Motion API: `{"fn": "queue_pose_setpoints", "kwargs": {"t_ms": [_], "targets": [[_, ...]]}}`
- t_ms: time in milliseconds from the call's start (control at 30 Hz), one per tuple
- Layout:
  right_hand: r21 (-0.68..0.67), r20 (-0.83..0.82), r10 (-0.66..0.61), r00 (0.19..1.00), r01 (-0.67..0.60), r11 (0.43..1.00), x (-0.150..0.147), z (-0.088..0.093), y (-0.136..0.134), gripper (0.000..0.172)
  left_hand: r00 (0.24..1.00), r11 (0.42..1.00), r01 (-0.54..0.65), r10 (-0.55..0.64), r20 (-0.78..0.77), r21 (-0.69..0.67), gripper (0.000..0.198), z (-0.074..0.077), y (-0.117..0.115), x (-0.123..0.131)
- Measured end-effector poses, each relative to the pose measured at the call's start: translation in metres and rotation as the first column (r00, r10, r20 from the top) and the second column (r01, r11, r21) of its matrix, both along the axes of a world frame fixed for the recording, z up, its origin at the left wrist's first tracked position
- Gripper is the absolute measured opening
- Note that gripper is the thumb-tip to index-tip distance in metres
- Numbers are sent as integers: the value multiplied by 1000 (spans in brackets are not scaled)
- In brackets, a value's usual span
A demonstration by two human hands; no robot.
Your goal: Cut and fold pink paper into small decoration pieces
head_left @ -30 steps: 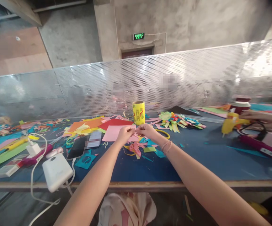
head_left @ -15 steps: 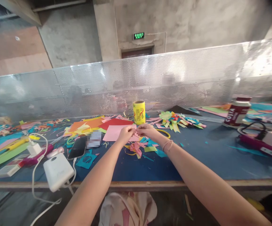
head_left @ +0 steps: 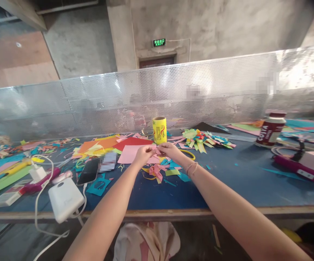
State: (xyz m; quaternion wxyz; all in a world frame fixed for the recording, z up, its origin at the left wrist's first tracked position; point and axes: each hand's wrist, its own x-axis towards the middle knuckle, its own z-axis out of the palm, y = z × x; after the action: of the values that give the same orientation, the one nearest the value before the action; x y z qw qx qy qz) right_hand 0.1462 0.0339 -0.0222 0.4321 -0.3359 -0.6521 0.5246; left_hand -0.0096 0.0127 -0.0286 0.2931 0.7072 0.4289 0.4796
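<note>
My left hand [head_left: 142, 154] and my right hand [head_left: 168, 150] meet over the blue table [head_left: 227, 181], fingers pinched together on a small pink paper piece [head_left: 156, 150] held between them. Just beneath lies a pink paper sheet [head_left: 129, 154]. A heap of coloured paper scraps [head_left: 162, 171], pink, yellow, green and blue, lies under my hands. A yellow loop [head_left: 189, 154] shows behind my right wrist. Behind my hands stands a yellow roll [head_left: 159, 130] upright.
A phone [head_left: 88, 171], a white power bank [head_left: 66, 198] with cables and a charger lie at left. Orange and red sheets [head_left: 105, 144] lie behind. Paper flowers [head_left: 202, 139], a bottle [head_left: 271, 128] and a pink device [head_left: 303, 165] are at right. A perforated metal screen [head_left: 173, 94] backs the table.
A neighbour's hand and yellow glue gun at the right edge left the view. My hands stay pinched on the pink piece almost in place.
</note>
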Motion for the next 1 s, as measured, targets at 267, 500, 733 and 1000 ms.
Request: {"fn": "queue_pose_setpoints", "kwargs": {"t_ms": [267,500,733,1000], "targets": [[385,571,-269,776,37,922,14,8,-2,6,944,964,-28,112,311,-264,11,3,0,2],[273,844,-120,522,-226,935,33,10,-2,29,956,915,22,99,277,-402,17,12,-9,-1],[289,915,-215,340,-185,939,36,17,-8,22,963,950,77,-150,-223,-303,20,10,-10,0],[441,882,-428,197,-28,897,57,2,13,38,812,980,-4,-112,-573,-198,20,9,-10,-5]]}}
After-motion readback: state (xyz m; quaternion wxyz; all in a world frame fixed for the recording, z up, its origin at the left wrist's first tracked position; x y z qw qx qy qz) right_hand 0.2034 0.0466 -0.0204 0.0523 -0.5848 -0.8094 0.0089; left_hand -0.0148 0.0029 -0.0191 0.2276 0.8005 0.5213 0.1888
